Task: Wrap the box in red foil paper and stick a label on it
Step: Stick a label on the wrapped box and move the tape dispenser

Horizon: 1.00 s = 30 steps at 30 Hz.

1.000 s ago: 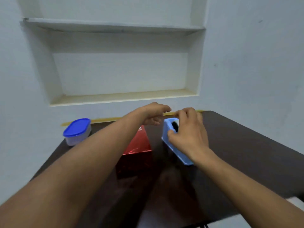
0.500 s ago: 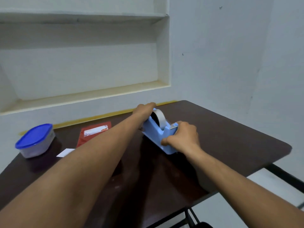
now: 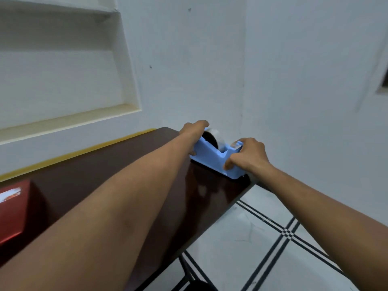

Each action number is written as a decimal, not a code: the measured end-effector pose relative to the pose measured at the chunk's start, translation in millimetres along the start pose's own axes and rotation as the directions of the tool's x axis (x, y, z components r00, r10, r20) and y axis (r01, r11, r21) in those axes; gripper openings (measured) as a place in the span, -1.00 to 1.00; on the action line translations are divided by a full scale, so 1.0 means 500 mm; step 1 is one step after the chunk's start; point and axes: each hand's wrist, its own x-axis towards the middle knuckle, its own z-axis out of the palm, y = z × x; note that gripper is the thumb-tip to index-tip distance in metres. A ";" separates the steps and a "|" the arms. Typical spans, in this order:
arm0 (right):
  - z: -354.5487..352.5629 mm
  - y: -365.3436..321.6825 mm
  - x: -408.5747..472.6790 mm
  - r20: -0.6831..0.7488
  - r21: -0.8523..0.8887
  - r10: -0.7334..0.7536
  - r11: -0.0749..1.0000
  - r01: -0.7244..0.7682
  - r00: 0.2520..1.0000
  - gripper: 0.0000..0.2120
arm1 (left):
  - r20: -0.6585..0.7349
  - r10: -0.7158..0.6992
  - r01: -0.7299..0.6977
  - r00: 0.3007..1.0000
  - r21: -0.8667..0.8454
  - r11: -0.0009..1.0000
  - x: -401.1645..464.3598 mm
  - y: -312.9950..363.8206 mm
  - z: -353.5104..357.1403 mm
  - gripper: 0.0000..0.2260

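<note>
Sitting at the far left edge, cut off by the frame: red box (image 3: 12,211) with a white label (image 3: 10,194) on top, on the table (image 3: 100,177). Curling over the dispenser's (image 3: 212,158) back end: left hand (image 3: 194,133), gripping it. Clamping the front end: right hand (image 3: 247,157), fingers curled round it. Sitting right at the table's right edge, open floor (image 3: 273,238) lying beyond.

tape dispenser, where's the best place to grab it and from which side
Grip the tape dispenser at both ends from above, as the left hand does over the roll end and the right hand at the cutter end. Its long, low body dips in the middle, and it sits near the table corner.
</note>
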 end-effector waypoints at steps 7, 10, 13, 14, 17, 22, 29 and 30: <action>-0.021 0.053 0.035 0.032 0.039 0.009 0.999 -0.010 0.999 -0.57 | 0.001 -0.016 0.016 1.000 0.049 0.999 0.026 0.002 0.055 -0.46; -0.020 0.056 0.035 0.076 0.022 0.003 1.000 -0.005 0.997 -0.34 | -0.003 -0.002 0.002 1.000 0.052 0.999 0.020 -0.002 0.053 -0.44; -0.028 0.036 0.020 0.061 0.042 -0.031 0.999 0.029 0.998 -0.23 | -0.066 0.080 -0.070 0.995 0.139 0.988 0.002 0.004 0.047 -0.51; -0.032 0.025 0.012 0.013 0.065 -0.072 0.995 0.071 0.997 -0.26 | -0.093 0.128 -0.111 0.987 0.169 0.979 -0.004 0.007 0.043 -0.56; -0.035 -0.027 -0.022 -0.149 0.083 -0.260 0.958 0.275 0.954 -0.42 | -0.161 0.246 -0.214 0.956 0.191 0.958 -0.029 0.021 0.007 -0.79; 0.008 -0.130 -0.067 -0.171 0.210 -0.379 0.888 0.409 0.910 -0.64 | -0.222 0.362 -0.325 0.905 0.186 0.927 -0.107 0.019 -0.108 -0.79; 0.152 -0.290 -0.171 -0.004 0.420 -0.412 0.826 0.376 0.911 -0.78 | -0.395 0.376 -0.313 0.838 0.217 0.925 -0.247 -0.065 -0.372 -0.86; 0.176 -0.307 -0.187 0.025 0.445 -0.416 0.819 0.362 0.909 -0.79 | -0.421 0.372 -0.301 0.828 0.226 0.926 -0.269 -0.082 -0.408 -0.87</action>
